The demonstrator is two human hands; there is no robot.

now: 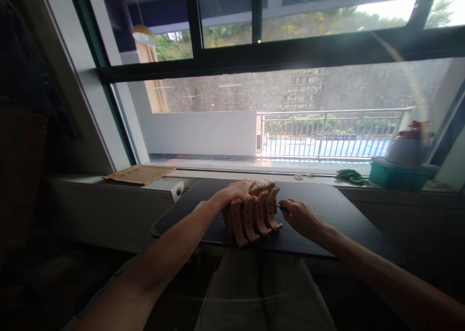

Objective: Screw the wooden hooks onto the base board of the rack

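Observation:
A wooden piece made of several curved ribs with holes (254,215) stands on the dark table (327,224) in front of me. My left hand (236,191) lies over its top left side, fingers wrapped on it. My right hand (301,215) is closed on a thin dark tool (281,206), whose tip touches the rightmost rib. A pale rough object (262,184) sits on top of the ribs.
On the windowsill lie a brown cardboard sheet (140,173), a white box (163,188), a green cloth (350,177) and a teal container (399,173). Behind it is a large window with a balcony railing. My legs are below the table edge.

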